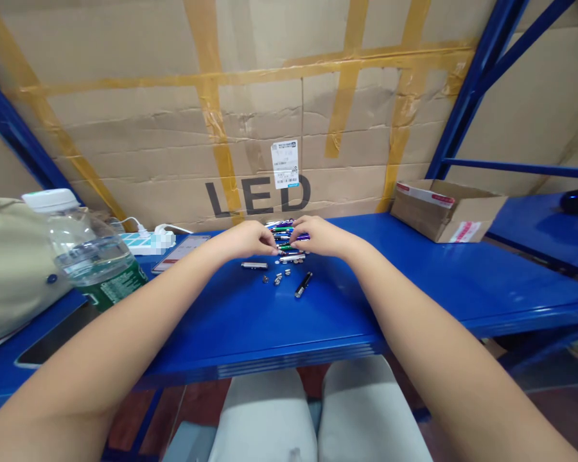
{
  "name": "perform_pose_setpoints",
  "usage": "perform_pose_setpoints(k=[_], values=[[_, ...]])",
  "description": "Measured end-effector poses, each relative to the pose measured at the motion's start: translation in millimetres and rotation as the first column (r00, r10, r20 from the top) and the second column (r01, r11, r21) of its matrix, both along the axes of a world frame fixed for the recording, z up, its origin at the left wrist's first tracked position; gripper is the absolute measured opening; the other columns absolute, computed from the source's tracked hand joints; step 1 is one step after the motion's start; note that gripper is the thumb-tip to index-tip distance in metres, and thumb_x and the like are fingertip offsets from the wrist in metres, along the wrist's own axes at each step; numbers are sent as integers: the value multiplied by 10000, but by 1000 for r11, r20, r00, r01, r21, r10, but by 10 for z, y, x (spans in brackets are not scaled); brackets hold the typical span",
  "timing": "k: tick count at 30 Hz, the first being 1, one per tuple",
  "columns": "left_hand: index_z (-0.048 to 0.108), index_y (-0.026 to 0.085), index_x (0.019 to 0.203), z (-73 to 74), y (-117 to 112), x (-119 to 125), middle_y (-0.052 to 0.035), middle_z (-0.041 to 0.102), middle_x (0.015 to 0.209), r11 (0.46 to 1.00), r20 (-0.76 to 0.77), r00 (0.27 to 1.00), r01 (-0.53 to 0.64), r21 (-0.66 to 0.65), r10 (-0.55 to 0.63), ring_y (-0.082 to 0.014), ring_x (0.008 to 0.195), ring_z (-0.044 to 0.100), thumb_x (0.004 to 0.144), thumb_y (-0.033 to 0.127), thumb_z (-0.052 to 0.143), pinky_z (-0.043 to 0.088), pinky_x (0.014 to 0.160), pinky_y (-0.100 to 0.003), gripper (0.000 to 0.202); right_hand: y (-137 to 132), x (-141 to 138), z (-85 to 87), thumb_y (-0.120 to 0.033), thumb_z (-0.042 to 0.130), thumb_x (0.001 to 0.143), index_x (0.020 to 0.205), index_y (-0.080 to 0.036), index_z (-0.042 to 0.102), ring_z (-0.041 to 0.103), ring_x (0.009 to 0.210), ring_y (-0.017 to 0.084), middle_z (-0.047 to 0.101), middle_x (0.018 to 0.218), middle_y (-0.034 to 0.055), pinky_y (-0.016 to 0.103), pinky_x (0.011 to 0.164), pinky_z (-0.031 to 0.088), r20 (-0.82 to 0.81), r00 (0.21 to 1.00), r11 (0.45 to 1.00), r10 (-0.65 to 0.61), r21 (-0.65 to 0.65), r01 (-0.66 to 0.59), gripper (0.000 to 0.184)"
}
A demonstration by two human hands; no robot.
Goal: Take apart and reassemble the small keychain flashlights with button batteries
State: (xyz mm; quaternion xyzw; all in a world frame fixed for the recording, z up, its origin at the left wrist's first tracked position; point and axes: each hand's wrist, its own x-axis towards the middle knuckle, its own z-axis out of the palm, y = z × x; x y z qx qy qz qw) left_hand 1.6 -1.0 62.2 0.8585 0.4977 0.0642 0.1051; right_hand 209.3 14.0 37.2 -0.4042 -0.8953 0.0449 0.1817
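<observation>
Pens (285, 235) between left hand (245, 239), right hand (319, 235), both touching.

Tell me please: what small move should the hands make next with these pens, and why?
Probably lift one pen from the heap of pens with the right hand: the pens lie stacked together, and one at a time seems safest beside the loose metal pieces.

"LED" on a cardboard carton (125, 128) above a person's fingers (298, 236)
Large dark letters (259, 197) spell the word on the carton's face, well beyond the fingers; a white barcode sticker (285, 164) just above the letters carries print too small to read.
</observation>
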Motion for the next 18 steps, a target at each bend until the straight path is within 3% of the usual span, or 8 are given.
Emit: perform_pose_setpoints(k=[3,8,13,18], values=[[745,202,899,-62,267,22,-48,725,935,991,-162,986,53,125,-32,-201,864,619,725,270,673,419,740,-273,200,33,79,-1,-237,654,753,897,-236,755,588,1001,224,656,1091,69,317,879,453,43,998,997,-51,-50,53,177],[738,228,939,-246,523,36,-41,718,954,989,-285,953,129,78,-101,-195,850,618,740,223,642,420,733,-272,221,96,83,-82,-280,715,714,887,-257,758,589,996,232,670,1048,67,339,888,460,114,991,991,-62,-112,75,180],[716,215,957,-190,432,-67,-52,700,962,982,-305,950,118,149,-67,-196,856,607,772,248,612,410,720,-272,215,149,33,-142,-292,736,699,865,-257,755,584,1020,248,688,1005,65,361,910,449,153,986,990,-64,-114,82,171],[680,191,973,-58,163,-182,-37,699,900,986,-144,988,71,148,-50,-166,803,608,822,247,537,421,730,-266,216,142,90,-90,-259,640,780,925,-227,736,590,1001,227,657,1077,80,345,892,456,39,992,991,-117,-65,119,176]])
